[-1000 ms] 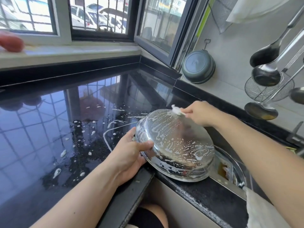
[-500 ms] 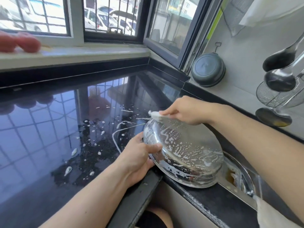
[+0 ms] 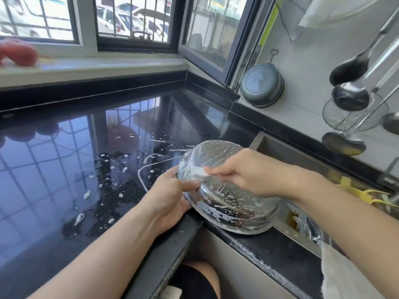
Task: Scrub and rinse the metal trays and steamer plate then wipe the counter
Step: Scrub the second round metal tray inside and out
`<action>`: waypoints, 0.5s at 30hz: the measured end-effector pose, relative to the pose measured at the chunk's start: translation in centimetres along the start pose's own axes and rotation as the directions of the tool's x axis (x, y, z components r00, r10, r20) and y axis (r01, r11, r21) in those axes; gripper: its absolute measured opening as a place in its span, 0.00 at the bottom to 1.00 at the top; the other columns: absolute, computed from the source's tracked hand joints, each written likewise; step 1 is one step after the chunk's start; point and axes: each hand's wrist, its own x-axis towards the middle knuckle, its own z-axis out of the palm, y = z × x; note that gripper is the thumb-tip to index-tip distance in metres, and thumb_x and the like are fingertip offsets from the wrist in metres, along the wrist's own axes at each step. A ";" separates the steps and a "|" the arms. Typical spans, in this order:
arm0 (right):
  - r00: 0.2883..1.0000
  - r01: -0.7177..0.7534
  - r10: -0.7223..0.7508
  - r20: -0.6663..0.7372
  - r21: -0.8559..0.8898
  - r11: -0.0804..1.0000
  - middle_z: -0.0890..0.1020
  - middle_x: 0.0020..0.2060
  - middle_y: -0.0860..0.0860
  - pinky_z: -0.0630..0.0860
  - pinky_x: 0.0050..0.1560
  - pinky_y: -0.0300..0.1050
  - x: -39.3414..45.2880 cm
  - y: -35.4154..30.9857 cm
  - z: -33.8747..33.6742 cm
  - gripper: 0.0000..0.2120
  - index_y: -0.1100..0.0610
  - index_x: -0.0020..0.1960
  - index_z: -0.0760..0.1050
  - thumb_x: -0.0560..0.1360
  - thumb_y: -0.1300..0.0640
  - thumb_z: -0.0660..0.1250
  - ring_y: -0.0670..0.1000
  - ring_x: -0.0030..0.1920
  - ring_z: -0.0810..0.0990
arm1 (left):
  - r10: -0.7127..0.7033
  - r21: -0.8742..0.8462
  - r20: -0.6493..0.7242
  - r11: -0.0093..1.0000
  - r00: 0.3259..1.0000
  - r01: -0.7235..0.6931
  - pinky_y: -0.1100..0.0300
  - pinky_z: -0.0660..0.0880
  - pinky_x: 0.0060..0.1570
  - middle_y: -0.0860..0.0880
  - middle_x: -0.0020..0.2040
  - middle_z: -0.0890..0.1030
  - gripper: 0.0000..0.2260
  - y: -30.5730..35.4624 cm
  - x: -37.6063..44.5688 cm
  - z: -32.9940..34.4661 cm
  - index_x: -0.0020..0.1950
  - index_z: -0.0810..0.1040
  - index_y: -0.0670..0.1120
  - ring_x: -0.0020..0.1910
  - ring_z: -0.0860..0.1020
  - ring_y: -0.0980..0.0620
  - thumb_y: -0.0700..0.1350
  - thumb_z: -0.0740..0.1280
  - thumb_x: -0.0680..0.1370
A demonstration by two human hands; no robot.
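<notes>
The black counter (image 3: 54, 169) carries foam flecks; a round metal tray (image 3: 226, 201) stands tilted at its sink-side edge, soapy underside up. The left hand (image 3: 170, 199) clamps its left rim; right hand (image 3: 248, 173) fingers pinch a white scrub pad (image 3: 197, 172) against it

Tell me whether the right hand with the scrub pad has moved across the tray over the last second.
Yes. The right hand has slid the pad from the tray's far rim toward its near left edge, close to the left hand gripping the rim.
</notes>
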 end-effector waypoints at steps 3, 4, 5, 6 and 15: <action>0.978 -0.204 0.202 -0.061 -0.037 0.978 0.84 0.58 0.45 0.75 0.55 0.42 -2.7 4.4 0.6 0.16 0.34 0.69 0.73 0.84 0.49 0.62 0.42 0.49 0.81 | 0.015 0.051 -0.025 0.999 1.000 -0.014 0.52 0.83 0.40 0.34 0.60 0.84 0.20 0.0 -0.2 0.2 0.67 0.77 0.37 0.48 0.85 0.41 0.24 0.59 0.78; 0.938 -0.337 0.331 -0.104 -0.038 0.941 0.84 0.60 0.49 0.76 0.55 0.46 -3.5 6.1 0.6 0.17 0.33 0.69 0.72 0.84 0.50 0.60 0.47 0.51 0.81 | 0.023 0.074 -0.032 0.997 0.999 -0.021 0.46 0.84 0.49 0.34 0.61 0.83 0.20 -0.1 -0.2 0.3 0.68 0.76 0.37 0.51 0.84 0.40 0.25 0.60 0.78; 0.891 -0.439 0.432 -0.140 -0.018 0.898 0.83 0.60 0.52 0.77 0.53 0.47 -4.4 7.3 0.9 0.18 0.33 0.70 0.71 0.84 0.50 0.60 0.51 0.50 0.81 | 0.031 0.097 -0.043 0.995 0.999 -0.027 0.40 0.81 0.60 0.34 0.62 0.83 0.20 -0.1 -0.3 0.4 0.68 0.76 0.37 0.55 0.83 0.39 0.26 0.60 0.78; 0.867 -0.481 0.477 -0.146 0.009 0.877 0.83 0.59 0.53 0.75 0.49 0.46 -5.2 7.6 1.5 0.19 0.33 0.71 0.71 0.84 0.51 0.59 0.52 0.48 0.80 | 0.038 0.113 -0.048 0.993 0.998 -0.033 0.37 0.75 0.67 0.34 0.62 0.83 0.20 -0.2 -0.3 0.4 0.69 0.76 0.37 0.58 0.82 0.37 0.26 0.60 0.78; 0.825 -0.549 0.534 -0.188 -0.037 0.835 0.79 0.61 0.56 0.79 0.54 0.55 -8.3 6.8 2.2 0.21 0.31 0.72 0.68 0.85 0.53 0.55 0.61 0.51 0.79 | 0.057 0.367 -0.150 0.930 0.987 0.002 0.47 0.84 0.43 0.35 0.52 0.86 0.10 0.6 -0.8 2.2 0.60 0.78 0.36 0.46 0.85 0.38 0.31 0.64 0.81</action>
